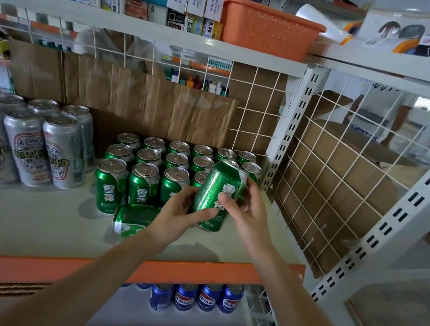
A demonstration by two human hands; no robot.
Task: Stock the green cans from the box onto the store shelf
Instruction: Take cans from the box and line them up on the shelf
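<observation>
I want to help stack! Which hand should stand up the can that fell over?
Probably the left hand. The fallen can lies right beside it, at the front of the shelf. The right hand sits farther away and could keep its grip on the held can.

Even, soft indoor light with strong wide-angle bending at the edges.

Short soft shadows lie on the shelf (pixel 35 215) in front of the green cans (pixel 152 170), whose lids and sides carry small glints. Beyond the cans, behind the wire grid (pixel 347 154), the aisle is hazy and washed out. Far from the cans, the frame's uprights curve, and the orange basket (pixel 268 29) above looks slightly soft.
</observation>
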